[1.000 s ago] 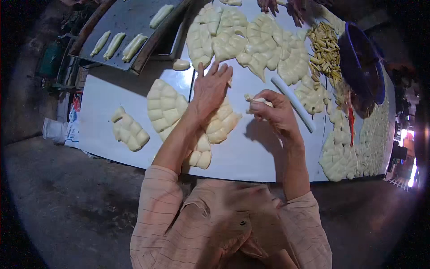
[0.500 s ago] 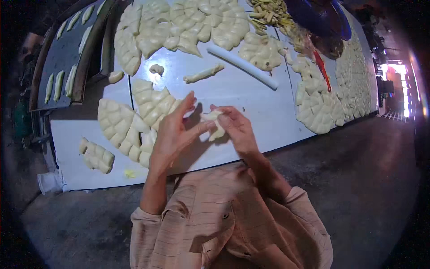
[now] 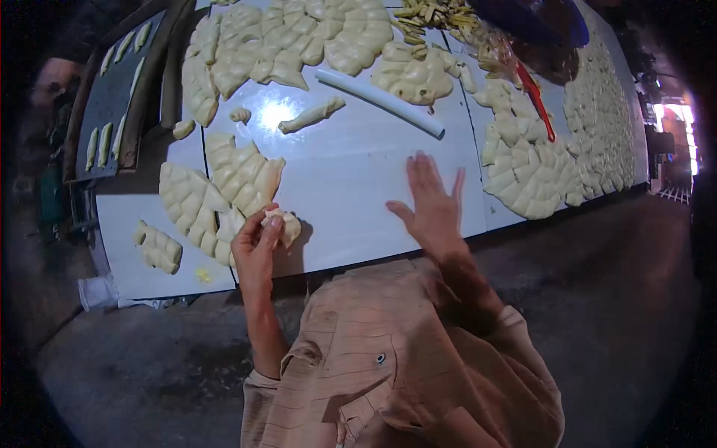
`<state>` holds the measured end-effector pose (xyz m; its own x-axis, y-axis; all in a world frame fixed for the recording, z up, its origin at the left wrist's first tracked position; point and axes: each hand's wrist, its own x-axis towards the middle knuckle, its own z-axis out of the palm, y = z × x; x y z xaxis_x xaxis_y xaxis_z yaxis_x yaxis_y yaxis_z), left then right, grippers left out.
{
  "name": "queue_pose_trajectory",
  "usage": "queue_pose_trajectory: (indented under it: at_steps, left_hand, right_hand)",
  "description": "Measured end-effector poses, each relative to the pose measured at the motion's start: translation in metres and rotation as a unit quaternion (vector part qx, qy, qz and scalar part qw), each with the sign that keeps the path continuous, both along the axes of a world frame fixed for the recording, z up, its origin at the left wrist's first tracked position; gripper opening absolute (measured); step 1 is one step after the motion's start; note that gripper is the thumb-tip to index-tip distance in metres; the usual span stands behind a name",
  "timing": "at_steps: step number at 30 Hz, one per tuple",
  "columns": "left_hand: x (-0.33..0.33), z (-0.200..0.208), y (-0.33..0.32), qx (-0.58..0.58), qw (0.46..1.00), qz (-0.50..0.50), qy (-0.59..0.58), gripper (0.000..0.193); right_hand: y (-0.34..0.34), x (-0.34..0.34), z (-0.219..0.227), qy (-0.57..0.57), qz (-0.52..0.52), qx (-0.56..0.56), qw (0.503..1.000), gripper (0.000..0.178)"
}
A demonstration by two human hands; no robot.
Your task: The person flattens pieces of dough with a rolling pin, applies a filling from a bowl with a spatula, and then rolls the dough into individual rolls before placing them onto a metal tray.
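As seen from above, left hand [image 3: 255,248] at the front left of the worktop [image 3: 355,213], with thumb and fingers closed on a dough piece [image 3: 288,230], crumpled and partly hidden by the grip. Dough piece near the front edge, just below the right-hand wedge of cut dough [image 3: 243,172]; contact with the worktop impossible to tell. Right hand [image 3: 435,215] well apart, palm down over bare white surface, fingers straight, spread and slightly blurred; touching or just above, likewise impossible to tell. Cut dough in neighbouring wedges, scored into plump blocks. Farther left, a small slab [image 3: 158,248] of similar blocks, with a yellow smear [image 3: 202,275] close by. Beyond the hands, a pale rod [image 3: 379,102], slanting down to the right; left of it, a dough roll [image 3: 311,115], then a small lump [image 3: 240,115]. Along the far side, broad dough sheets [image 3: 287,37]. At right, a scored round [image 3: 530,172], with a red tool [image 3: 536,103] near its upper edge; behind, a heap of yellow strips [image 3: 429,15] and a purple basin [image 3: 576,30]. At upper left, a dark tray [image 3: 112,95] with slender pale sticks [image 3: 104,145].
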<state>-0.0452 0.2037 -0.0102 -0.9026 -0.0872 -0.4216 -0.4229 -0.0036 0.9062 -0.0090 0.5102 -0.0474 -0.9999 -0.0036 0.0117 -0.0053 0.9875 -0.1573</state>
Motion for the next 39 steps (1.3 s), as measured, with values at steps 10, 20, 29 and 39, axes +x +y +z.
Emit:
queue_pose_trajectory:
  at_steps: [10, 20, 29, 39]
  left_hand:
    - [0.01, 0.002, 0.074, 0.061, 0.994, -0.087, -0.021, 0.036]
    - [-0.004, -0.018, 0.115, 0.04, 0.991, -0.125, -0.011, 0.035]
    - [-0.005, -0.012, 0.099, 0.076, 0.991, -0.099, -0.04, 0.046]
    - [-0.008, -0.004, 0.106, 0.048, 0.988, -0.148, -0.001, 0.051]
  right_hand:
    - [0.086, -0.033, 0.049, 0.141, -0.045, -0.3, 0.942, 0.051]
    - [0.325, -0.268, 0.099, 0.432, -0.066, -0.154, 0.886, 0.066]
    - [0.118, -0.115, 0.031, 0.143, -0.072, -0.319, 0.934, 0.042]
    - [-0.004, -0.042, 0.034, -0.112, 0.083, -0.48, 0.866, 0.022]
